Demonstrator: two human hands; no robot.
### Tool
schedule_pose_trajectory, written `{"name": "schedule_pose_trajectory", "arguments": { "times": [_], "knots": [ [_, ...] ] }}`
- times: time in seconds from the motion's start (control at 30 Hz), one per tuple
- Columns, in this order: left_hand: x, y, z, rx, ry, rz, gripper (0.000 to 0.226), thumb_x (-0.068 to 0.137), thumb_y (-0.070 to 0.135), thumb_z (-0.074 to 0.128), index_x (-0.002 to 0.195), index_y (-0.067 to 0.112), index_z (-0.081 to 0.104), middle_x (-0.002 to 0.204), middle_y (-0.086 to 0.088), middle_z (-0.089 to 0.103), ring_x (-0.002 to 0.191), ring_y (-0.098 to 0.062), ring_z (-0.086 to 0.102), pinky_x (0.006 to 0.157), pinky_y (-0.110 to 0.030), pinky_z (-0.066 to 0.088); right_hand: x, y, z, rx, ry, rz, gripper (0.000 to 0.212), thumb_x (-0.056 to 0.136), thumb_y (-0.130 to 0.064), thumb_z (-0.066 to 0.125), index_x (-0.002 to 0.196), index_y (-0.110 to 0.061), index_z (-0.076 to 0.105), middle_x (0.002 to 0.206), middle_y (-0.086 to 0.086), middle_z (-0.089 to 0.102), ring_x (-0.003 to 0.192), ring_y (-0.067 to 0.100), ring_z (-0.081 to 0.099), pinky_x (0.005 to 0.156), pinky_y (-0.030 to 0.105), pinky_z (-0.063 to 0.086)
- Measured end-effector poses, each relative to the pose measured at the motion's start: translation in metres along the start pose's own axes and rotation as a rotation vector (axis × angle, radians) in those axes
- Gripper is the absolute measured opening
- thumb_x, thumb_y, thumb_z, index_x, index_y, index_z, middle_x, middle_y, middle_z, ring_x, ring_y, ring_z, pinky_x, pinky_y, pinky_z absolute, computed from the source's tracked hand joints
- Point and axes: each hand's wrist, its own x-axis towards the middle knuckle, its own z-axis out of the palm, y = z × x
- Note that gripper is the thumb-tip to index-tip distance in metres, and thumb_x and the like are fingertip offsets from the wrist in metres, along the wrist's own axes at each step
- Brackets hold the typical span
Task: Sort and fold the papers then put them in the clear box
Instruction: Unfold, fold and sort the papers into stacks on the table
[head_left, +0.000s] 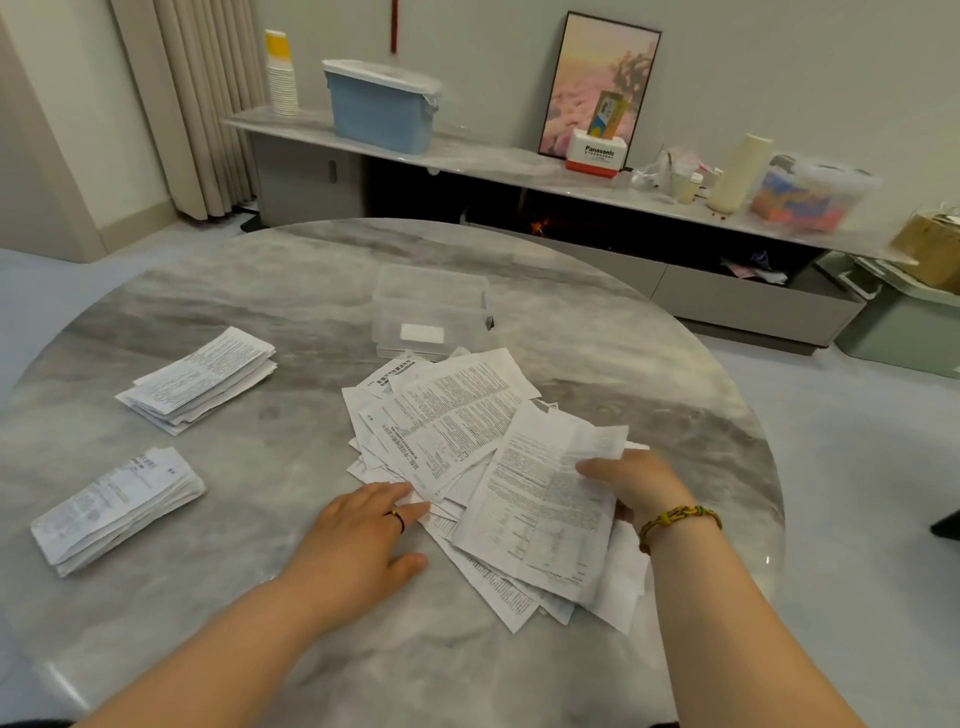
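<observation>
Evidently mid-sorting: right grip (631, 486) pinches a white printed sheet (540, 509) from the loose paper pile (441, 415); left grip (363, 530) presses flat, unclenched. Folding it likely needs both.

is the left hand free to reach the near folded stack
Probably yes: the left hand rests open, holding nothing, with only bare table between it and the near folded stack.

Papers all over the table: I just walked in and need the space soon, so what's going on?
A person is sorting them. The right hand grips a printed sheet atop the loose pile, while the left hand rests flat on the pile's near edge. Two folded stacks lie to the left, and the clear box stands behind the pile.
</observation>
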Motion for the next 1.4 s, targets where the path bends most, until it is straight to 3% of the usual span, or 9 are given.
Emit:
{"name": "schedule_pose_trajectory", "arguments": {
  "times": [0.13, 0.3, 0.43, 0.63, 0.77, 0.97, 1.07, 1.2, 1.4],
  "knots": [
    [0.000, -0.001, -0.003, -0.025, -0.013, 0.007, 0.054, 0.095, 0.046, 0.036, 0.145, 0.033, 0.020, 0.155, 0.014, 0.004, 0.142, -0.005, 0.005, 0.113, -0.019, 0.007, -0.010, -0.005, -0.001, -0.269, -0.047, -0.038, 0.023, 0.085, 0.004, 0.051, 0.107, 0.003, 0.058, 0.114, 0.023, 0.061, 0.084, 0.029, 0.057, 0.064, 0.034, 0.050],
    [0.002, -0.006, -0.011, -0.265, 0.066, -0.011, 0.037, 0.098, 0.026, 0.038, 0.135, 0.024, 0.043, 0.148, 0.010, 0.031, 0.135, -0.005, 0.029, 0.103, -0.008, 0.017, -0.020, -0.014, -0.004, -0.227, 0.026, -0.170, 0.016, 0.086, 0.006, 0.050, 0.096, 0.002, 0.062, 0.101, 0.024, 0.064, 0.092, 0.039, 0.062, 0.076, 0.044, 0.052],
    [-0.001, -0.003, -0.029, -0.649, 0.194, -0.109, 0.027, 0.095, 0.017, 0.045, 0.117, 0.018, 0.060, 0.120, 0.009, 0.058, 0.110, 0.000, 0.049, 0.088, -0.006, 0.029, -0.033, -0.021, -0.009, -0.103, 0.019, -0.301, 0.010, 0.088, 0.001, 0.052, 0.087, 0.001, 0.062, 0.078, 0.010, 0.063, 0.067, 0.026, 0.059, 0.067, 0.039, 0.052],
    [-0.006, 0.004, -0.052, -1.180, 0.202, -0.231, 0.019, 0.093, 0.017, 0.048, 0.099, 0.016, 0.065, 0.089, 0.007, 0.069, 0.081, -0.006, 0.064, 0.068, -0.009, 0.050, -0.046, -0.024, 0.013, -0.035, -0.222, -0.354, 0.012, 0.087, -0.001, 0.055, 0.086, -0.007, 0.065, 0.086, 0.010, 0.069, 0.077, 0.030, 0.064, 0.081, 0.048, 0.052],
    [-0.014, 0.003, -0.063, -1.304, 0.087, -0.231, 0.024, 0.091, 0.017, 0.050, 0.077, 0.011, 0.069, 0.067, 0.005, 0.073, 0.059, -0.005, 0.068, 0.052, -0.013, 0.051, -0.053, -0.022, 0.037, -0.085, -0.305, -0.379, 0.015, 0.086, -0.002, 0.057, 0.082, -0.012, 0.067, 0.091, 0.012, 0.071, 0.090, 0.036, 0.066, 0.085, 0.051, 0.050],
    [-0.014, -0.007, -0.066, -1.367, 0.126, -0.278, 0.022, 0.087, 0.011, 0.056, 0.070, 0.008, 0.070, 0.064, -0.002, 0.073, 0.055, -0.011, 0.068, 0.052, -0.020, 0.054, -0.054, -0.016, 0.053, -0.051, -0.451, -0.321, 0.011, 0.086, -0.013, 0.059, 0.085, -0.019, 0.068, 0.096, 0.004, 0.072, 0.088, 0.021, 0.069, 0.082, 0.033, 0.055],
    [-0.012, -0.012, -0.067, -1.431, 0.167, -0.292, 0.021, 0.087, 0.010, 0.056, 0.072, 0.010, 0.070, 0.067, -0.003, 0.073, 0.058, -0.013, 0.069, 0.056, -0.021, 0.055, -0.052, -0.014, 0.055, -0.124, -0.481, -0.310, 0.014, 0.088, -0.016, 0.057, 0.092, -0.009, 0.068, 0.094, 0.012, 0.070, 0.077, 0.033, 0.064, 0.060, 0.029, 0.053],
    [-0.012, -0.016, -0.070, -1.513, 0.108, -0.246, 0.018, 0.087, 0.008, 0.053, 0.086, 0.012, 0.070, 0.081, -0.004, 0.075, 0.069, -0.014, 0.071, 0.066, -0.025, 0.057, -0.049, -0.016, 0.053, 0.065, -0.527, -0.258, 0.018, 0.091, -0.010, 0.051, 0.093, -0.006, 0.067, 0.097, 0.011, 0.071, 0.085, 0.026, 0.068, 0.081, 0.036, 0.056],
    [-0.013, -0.017, -0.073, -1.684, 0.064, -0.253, 0.024, 0.087, 0.000, 0.047, 0.084, 0.009, 0.069, 0.074, -0.003, 0.074, 0.062, -0.012, 0.070, 0.057, -0.021, 0.056, -0.051, -0.019, 0.051, 0.313, -0.636, -0.186, 0.026, 0.091, 0.000, 0.042, 0.087, -0.009, 0.067, 0.080, 0.002, 0.074, 0.071, 0.012, 0.071, 0.064, 0.021, 0.058]
  ]
}}
